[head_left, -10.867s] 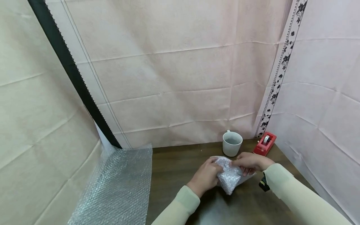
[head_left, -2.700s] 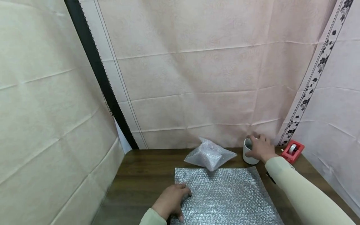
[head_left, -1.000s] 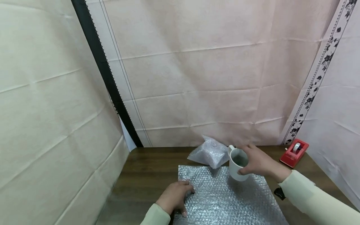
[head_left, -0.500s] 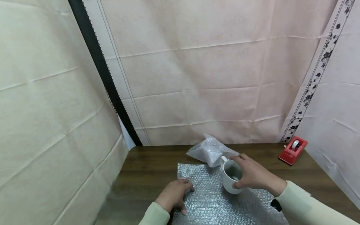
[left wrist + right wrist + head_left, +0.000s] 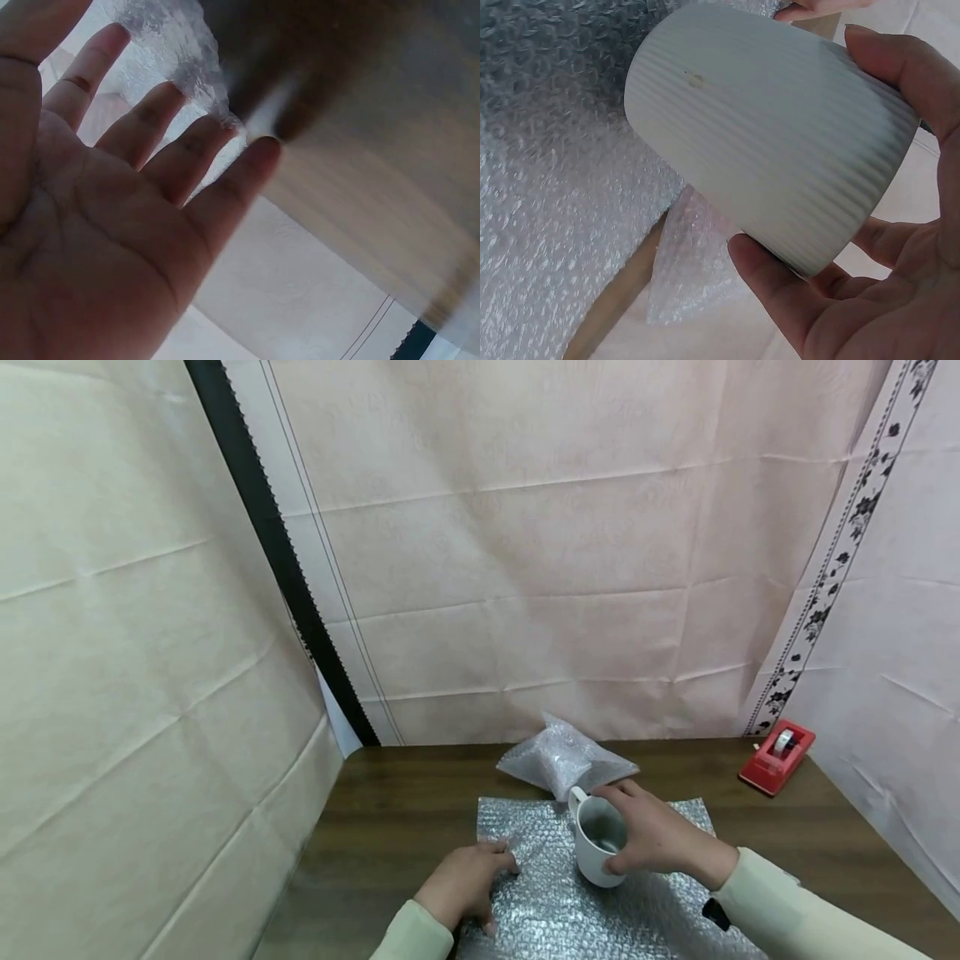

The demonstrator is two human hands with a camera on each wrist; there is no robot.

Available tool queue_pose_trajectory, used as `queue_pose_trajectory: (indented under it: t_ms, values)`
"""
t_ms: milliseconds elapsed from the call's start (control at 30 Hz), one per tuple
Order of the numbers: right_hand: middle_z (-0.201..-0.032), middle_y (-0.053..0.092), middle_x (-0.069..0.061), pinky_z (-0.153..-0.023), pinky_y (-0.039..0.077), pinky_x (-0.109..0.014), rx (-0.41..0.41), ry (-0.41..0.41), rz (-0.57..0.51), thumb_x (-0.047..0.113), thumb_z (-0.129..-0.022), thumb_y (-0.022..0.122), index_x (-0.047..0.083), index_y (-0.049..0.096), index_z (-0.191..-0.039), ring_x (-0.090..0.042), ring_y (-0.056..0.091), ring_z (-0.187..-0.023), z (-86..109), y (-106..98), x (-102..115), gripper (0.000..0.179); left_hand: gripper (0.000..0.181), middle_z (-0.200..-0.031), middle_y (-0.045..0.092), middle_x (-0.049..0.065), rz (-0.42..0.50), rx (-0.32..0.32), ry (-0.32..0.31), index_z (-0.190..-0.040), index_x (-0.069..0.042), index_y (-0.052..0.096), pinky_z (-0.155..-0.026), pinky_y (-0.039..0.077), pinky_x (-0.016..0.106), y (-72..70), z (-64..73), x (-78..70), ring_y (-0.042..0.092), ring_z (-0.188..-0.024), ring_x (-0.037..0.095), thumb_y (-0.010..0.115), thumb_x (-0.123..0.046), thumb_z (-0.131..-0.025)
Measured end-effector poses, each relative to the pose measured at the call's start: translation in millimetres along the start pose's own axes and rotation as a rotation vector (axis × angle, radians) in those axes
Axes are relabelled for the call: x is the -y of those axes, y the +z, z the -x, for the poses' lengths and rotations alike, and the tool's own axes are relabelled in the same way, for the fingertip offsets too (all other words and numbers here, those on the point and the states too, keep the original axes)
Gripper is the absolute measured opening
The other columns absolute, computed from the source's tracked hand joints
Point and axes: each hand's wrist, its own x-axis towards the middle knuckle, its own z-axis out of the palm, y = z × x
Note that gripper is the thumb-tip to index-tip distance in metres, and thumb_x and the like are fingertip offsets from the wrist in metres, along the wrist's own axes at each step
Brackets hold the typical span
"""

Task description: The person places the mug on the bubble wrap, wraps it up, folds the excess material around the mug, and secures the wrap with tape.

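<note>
A white mug with fine ribs stands upright over a sheet of bubble wrap; whether its base touches the sheet is hard to tell. My right hand grips the mug near its rim, thumb on the near side and fingers on the far side. The handle points away to the back left. In the right wrist view the ribbed wall of the mug fills the middle. My left hand rests at the sheet's left edge. Its fingers look nearly straight in the left wrist view, touching the wrap.
Behind the sheet lies a puffy bubble-wrapped bundle. A red tape dispenser stands at the back right of the brown wooden table. Pale cloth walls close off the back and both sides.
The bubble wrap sheet came from the left to the middle; the bundle, earlier in both hands, now lies behind it. My right hand took the mug and brought it left and nearer, over the sheet.
</note>
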Motion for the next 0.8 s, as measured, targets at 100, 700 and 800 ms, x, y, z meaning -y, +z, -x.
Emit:
queue_pose_trajectory:
  t_ms: [100,700,800]
  values:
    - [-0.151,0.063,-0.02,-0.082,0.059,-0.045,-0.001,0.006,0.007,0.032,-0.065,0.107,0.01,0.062,-0.158,-0.029,0.068,-0.116,-2.2,1,1,0.106,0.081,-0.172,0.059,-0.005,0.021,0.0,-0.022,-0.132,-0.041,0.078,-0.105,0.067,0.049,-2.3,1.6,-3.1,0.065,-0.153,0.029,0.114,-0.033,-0.06]
    - [-0.141,0.064,-0.012,-0.081,0.059,-0.044,0.058,0.02,0.032,0.034,-0.066,0.11,0.015,0.061,-0.16,-0.022,0.064,-0.111,-0.1,9,-2,0.108,0.088,-0.17,0.062,0.0,0.005,-0.011,-0.055,-0.132,-0.04,0.078,-0.094,0.069,0.055,-9.1,11.4,-14.2,0.068,-0.148,0.037,0.116,-0.033,-0.053]
    - [-0.14,0.065,-0.012,-0.08,0.059,-0.044,0.061,0.028,0.027,0.034,-0.066,0.11,0.015,0.062,-0.159,-0.022,0.064,-0.11,1.4,11,-3,0.107,0.089,-0.167,0.065,0.0,-0.006,-0.015,-0.058,-0.13,-0.04,0.079,-0.092,0.069,0.052,-7.8,12.2,-16.6,0.072,-0.143,0.039,0.117,-0.031,-0.05]
